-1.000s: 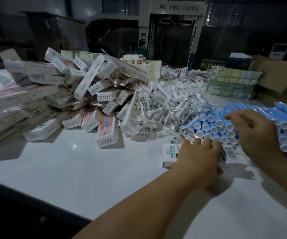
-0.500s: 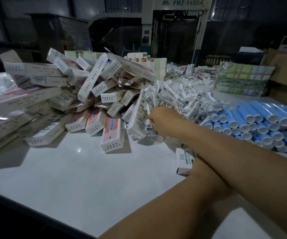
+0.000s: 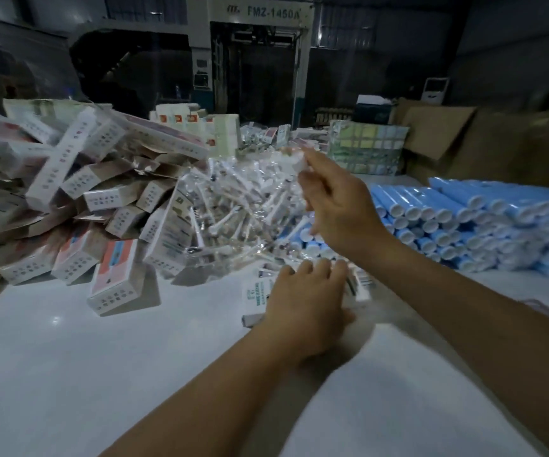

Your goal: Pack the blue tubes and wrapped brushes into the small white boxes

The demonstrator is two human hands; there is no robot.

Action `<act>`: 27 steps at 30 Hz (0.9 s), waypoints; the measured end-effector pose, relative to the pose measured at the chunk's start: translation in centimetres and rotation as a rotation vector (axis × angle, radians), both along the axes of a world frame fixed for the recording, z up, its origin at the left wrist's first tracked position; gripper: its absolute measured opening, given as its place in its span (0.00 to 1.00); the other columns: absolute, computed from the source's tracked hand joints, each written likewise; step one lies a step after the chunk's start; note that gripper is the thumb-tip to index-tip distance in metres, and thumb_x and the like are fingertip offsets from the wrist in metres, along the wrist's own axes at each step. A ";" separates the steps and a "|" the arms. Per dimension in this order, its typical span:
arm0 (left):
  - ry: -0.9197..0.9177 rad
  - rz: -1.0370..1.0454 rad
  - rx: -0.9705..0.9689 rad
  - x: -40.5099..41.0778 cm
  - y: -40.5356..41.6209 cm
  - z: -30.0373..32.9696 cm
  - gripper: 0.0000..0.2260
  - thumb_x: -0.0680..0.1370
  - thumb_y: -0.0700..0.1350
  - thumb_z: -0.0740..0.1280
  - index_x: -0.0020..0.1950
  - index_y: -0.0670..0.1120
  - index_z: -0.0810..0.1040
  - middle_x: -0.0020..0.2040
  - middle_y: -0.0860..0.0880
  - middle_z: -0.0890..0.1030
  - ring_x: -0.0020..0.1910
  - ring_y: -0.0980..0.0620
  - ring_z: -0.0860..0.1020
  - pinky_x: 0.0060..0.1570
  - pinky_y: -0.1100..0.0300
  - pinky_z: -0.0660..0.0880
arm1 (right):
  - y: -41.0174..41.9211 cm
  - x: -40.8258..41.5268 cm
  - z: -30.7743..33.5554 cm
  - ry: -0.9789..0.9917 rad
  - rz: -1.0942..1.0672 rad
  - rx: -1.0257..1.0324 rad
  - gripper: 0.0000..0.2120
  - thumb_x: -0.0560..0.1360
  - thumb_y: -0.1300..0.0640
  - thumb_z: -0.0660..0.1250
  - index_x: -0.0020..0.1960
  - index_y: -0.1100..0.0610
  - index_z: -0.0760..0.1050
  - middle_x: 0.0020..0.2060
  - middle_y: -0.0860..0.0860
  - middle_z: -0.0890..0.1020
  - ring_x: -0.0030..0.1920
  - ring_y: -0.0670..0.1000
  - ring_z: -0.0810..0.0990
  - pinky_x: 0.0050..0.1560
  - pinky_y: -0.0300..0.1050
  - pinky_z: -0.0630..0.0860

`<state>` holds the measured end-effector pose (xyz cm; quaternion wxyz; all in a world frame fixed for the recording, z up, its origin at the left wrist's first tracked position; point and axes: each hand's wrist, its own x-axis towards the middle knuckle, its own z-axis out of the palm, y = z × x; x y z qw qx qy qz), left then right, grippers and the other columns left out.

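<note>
My right hand [image 3: 339, 206] is raised above the heap of clear-wrapped brushes [image 3: 233, 206] and pinches one wrapped brush [image 3: 291, 159] by its top. My left hand [image 3: 306, 308] lies over a small white box [image 3: 256, 291] on the white table [image 3: 101, 374], fingers curled round it. Most of that box is hidden under the hand. Blue tubes with white caps [image 3: 464, 219] are stacked on the right. A big pile of white boxes [image 3: 78, 199] fills the left.
A wrapped bundle of coloured packs [image 3: 365, 150] and brown cartons [image 3: 484, 143] stand at the back right. More cartons [image 3: 213, 127] stand behind the brush heap. A large machine [image 3: 259, 61] rises in the dark background.
My right hand has come up out of the brush heap, moving right with a wrapped brush in its fingers. My left hand stays on the small white box.
</note>
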<state>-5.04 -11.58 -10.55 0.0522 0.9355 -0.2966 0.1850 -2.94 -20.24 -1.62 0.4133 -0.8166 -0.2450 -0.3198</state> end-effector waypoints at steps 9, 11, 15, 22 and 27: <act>0.026 0.066 -0.170 0.6 -0.6 0.3 0.30 0.72 0.63 0.63 0.71 0.56 0.56 0.66 0.54 0.69 0.64 0.50 0.69 0.56 0.54 0.66 | -13.2 -4.7 -8.1 0.192 -0.377 -0.160 0.10 0.75 0.69 0.64 0.53 0.60 0.79 0.45 0.53 0.80 0.49 0.55 0.79 0.49 0.46 0.73; 0.019 0.090 -0.175 0.4 -0.5 0.4 0.31 0.72 0.63 0.63 0.72 0.56 0.57 0.66 0.54 0.70 0.63 0.51 0.69 0.56 0.55 0.66 | -13.3 -4.8 -7.9 0.104 -0.378 -0.246 0.07 0.73 0.70 0.66 0.47 0.62 0.80 0.41 0.55 0.81 0.44 0.56 0.79 0.46 0.51 0.75; 0.021 0.027 -0.133 -0.2 -0.8 0.4 0.32 0.73 0.63 0.62 0.73 0.56 0.56 0.65 0.55 0.70 0.62 0.51 0.69 0.55 0.55 0.64 | -12.3 -5.2 -6.9 -0.001 -0.316 -0.361 0.06 0.70 0.66 0.70 0.43 0.59 0.84 0.37 0.50 0.83 0.42 0.54 0.73 0.45 0.45 0.69; -0.022 -0.045 -0.162 -1.0 -1.3 0.6 0.31 0.74 0.63 0.62 0.73 0.55 0.57 0.65 0.55 0.69 0.61 0.51 0.69 0.55 0.56 0.63 | -11.1 -5.4 -6.7 0.253 -0.414 0.133 0.10 0.68 0.64 0.75 0.45 0.54 0.78 0.45 0.48 0.67 0.42 0.42 0.72 0.44 0.22 0.66; -0.073 -0.015 -0.166 -1.0 -1.9 0.1 0.32 0.74 0.63 0.62 0.74 0.54 0.56 0.65 0.53 0.69 0.62 0.50 0.69 0.58 0.54 0.63 | -9.7 -5.7 -6.8 0.227 -0.439 0.205 0.18 0.76 0.69 0.63 0.60 0.51 0.73 0.53 0.47 0.72 0.47 0.41 0.77 0.41 0.25 0.72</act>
